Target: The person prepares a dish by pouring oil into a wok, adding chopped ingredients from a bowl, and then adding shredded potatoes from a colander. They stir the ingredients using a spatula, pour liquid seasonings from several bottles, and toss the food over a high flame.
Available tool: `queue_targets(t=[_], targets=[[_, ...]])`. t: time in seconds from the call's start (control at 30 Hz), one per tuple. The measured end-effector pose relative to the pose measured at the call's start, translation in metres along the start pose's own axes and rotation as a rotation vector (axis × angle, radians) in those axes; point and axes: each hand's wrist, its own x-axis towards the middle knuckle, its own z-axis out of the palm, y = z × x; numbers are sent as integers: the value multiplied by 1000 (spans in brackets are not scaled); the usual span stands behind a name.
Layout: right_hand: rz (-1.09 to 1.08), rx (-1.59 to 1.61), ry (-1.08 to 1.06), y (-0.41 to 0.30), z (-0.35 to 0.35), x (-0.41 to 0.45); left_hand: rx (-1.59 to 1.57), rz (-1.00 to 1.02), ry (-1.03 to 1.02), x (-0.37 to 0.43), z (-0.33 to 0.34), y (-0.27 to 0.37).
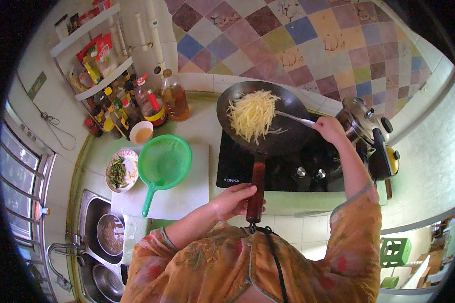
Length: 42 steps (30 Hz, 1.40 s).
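A dark wok [284, 140] sits tilted over the black gas cooktop [235, 166], with a heap of pale shredded vegetable [252, 113] in its left part. My left hand [237, 200] is closed around the wok's reddish wooden handle [255, 189]. My right hand [329, 128] grips a metal spatula [294, 118], whose front end meets the right side of the shreds. Its tip is partly hidden by them.
Left stand a green plastic strainer [165, 163], a plate of cut green vegetables [131, 170], a bowl of liquid [141, 133], and several bottles [174, 98]. A pressure cooker [354, 117] stands right; a sink [93, 202] with metal basins lies lower left.
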Motion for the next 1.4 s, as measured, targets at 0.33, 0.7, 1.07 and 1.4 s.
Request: queue_targets(t=[0.33, 0.7, 1.07, 1.4], targets=[[-53, -475, 85, -9, -106, -40, 78, 28, 32, -2, 0, 2], [-104, 117, -242, 6, 12, 1, 84, 43, 27, -2, 3, -1], [-129, -337, 73, -26, -94, -44, 101, 52, 35, -2, -3, -4], [-181, 24, -345, 20, -27, -23, 93, 66, 15, 2, -2, -6]])
